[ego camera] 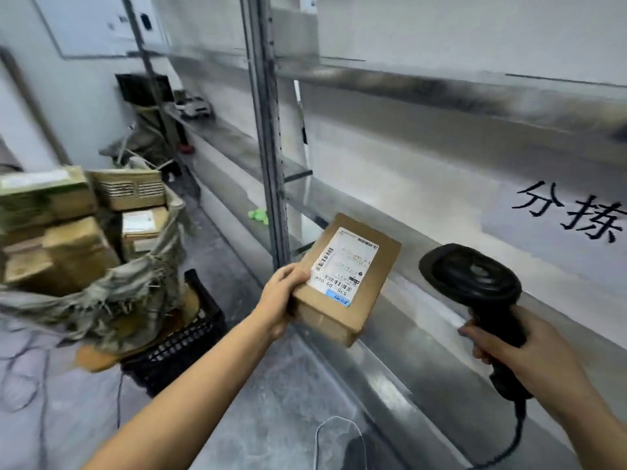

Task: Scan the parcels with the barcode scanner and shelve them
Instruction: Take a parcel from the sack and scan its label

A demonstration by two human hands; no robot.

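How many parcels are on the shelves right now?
0 that I can tell. One parcel is in the left hand; others sit in the sack. Far shelf items are blurred.

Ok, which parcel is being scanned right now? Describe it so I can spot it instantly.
Start at the metal shelving running along the right; just in front of its upright post, the left hand holds a small brown cardboard parcel. Unlike the boxes heaped in the sack to the left, it is held up with its white barcode label facing the camera, beside the black scanner.
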